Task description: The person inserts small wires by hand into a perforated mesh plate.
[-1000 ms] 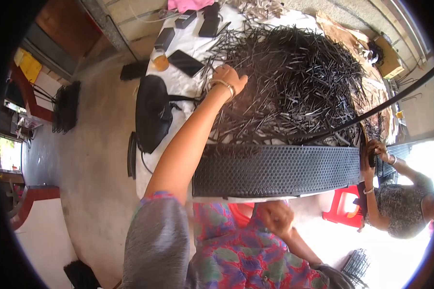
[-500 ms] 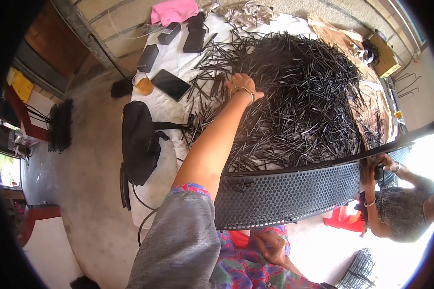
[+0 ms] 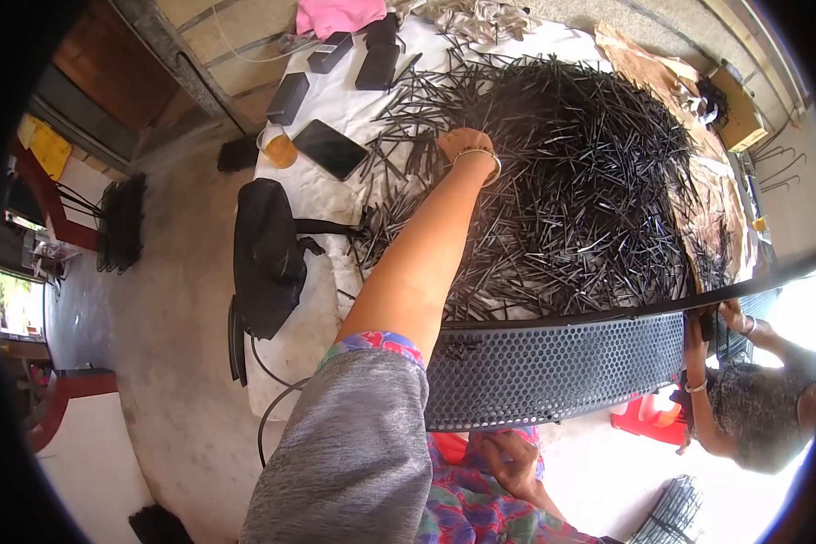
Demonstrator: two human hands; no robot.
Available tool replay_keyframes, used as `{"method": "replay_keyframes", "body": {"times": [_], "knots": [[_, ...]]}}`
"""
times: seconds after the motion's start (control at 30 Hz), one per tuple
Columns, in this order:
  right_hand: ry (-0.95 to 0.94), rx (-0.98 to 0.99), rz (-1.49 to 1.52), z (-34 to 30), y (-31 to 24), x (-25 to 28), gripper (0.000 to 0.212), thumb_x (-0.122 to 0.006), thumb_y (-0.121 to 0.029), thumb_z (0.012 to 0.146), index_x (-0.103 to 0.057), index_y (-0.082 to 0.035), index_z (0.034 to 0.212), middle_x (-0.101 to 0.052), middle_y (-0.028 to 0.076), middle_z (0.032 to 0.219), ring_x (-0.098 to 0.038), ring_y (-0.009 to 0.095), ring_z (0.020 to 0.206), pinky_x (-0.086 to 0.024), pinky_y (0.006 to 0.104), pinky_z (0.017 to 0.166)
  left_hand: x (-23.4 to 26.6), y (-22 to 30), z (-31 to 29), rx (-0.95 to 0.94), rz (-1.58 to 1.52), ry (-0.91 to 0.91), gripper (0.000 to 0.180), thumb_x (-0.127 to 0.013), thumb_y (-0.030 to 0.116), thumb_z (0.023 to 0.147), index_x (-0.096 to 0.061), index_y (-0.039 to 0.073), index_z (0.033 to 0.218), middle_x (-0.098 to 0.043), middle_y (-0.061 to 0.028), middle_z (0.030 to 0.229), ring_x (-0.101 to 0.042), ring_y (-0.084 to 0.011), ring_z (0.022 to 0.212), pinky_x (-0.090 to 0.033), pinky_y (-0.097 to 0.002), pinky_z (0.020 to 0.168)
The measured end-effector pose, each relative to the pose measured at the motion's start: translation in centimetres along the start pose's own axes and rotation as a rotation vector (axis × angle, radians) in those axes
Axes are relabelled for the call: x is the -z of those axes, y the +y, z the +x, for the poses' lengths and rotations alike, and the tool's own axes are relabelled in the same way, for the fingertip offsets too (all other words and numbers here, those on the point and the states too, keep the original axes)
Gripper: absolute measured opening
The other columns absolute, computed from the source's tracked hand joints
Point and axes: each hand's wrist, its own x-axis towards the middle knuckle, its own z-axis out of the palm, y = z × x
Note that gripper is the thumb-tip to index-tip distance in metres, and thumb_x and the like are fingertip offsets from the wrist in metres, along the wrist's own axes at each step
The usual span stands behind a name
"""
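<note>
A big heap of thin black rods [image 3: 589,190] covers a white-clothed table [image 3: 322,204]. My left hand [image 3: 465,145], with a bangle at the wrist, rests palm down on the heap's left side, its fingertips buried among the rods. A long black perforated mesh panel [image 3: 562,367] is held level across the table's near edge. My right hand [image 3: 510,461] is just beneath the panel's lower edge, fingers curled at it. Another person's hands [image 3: 716,322] grip the panel's right end.
A black bag [image 3: 267,254], a dark tablet [image 3: 333,148], a cup of amber drink [image 3: 279,148], several black cases [image 3: 378,62] and a pink cloth [image 3: 335,16] lie on the table's left and far side. A red stool [image 3: 648,419] stands by the other person. Concrete floor lies to the left.
My left arm has stretched a little farther over the heap, with the hand staying on the rods. The panel has tilted, its right end now higher. My right hand stays under it.
</note>
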Motion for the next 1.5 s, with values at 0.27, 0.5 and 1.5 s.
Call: {"method": "replay_keyframes", "body": {"times": [0.27, 0.5, 1.5], "knots": [[-0.046, -0.143, -0.006, 0.2, 0.2, 0.3, 0.016, -0.069, -0.003, 0.074, -0.068, -0.003, 0.090, -0.065, 0.013, 0.078, -0.064, 0.027, 0.070, -0.051, 0.0336, 0.061, 0.1, 0.9, 1.1, -0.011, 0.005, -0.095, 0.039, -0.058, 0.026, 0.086, -0.060, 0.001, 0.116, -0.052, -0.0154, 0.124, -0.053, -0.0316, 0.113, -0.043, -0.0468, 0.089], [-0.021, -0.065, -0.032, 0.1, 0.4, 0.3, 0.014, -0.069, -0.004, 0.075, -0.068, -0.003, 0.089, -0.065, 0.012, 0.078, -0.063, 0.029, 0.067, -0.051, 0.0352, 0.059, -0.3, -2.1, -0.3, -0.445, 0.324, -0.182, 0.037, -0.068, 0.017, 0.077, -0.063, -0.001, 0.109, -0.054, -0.0181, 0.122, -0.053, -0.0323, 0.115, -0.047, -0.0417, 0.091], [-0.067, 0.050, 0.007, -1.0, 1.3, -1.1, 0.013, -0.067, -0.002, 0.076, -0.064, 0.000, 0.089, -0.063, 0.016, 0.078, -0.064, 0.031, 0.065, -0.051, 0.0371, 0.055, 5.0, -2.4, -15.0, -0.436, 0.510, -0.304, 0.099, -0.063, 0.081, 0.053, -0.062, 0.004, 0.115, -0.059, -0.0139, 0.121, -0.052, -0.0316, 0.117, -0.027, -0.0514, 0.100]]}}
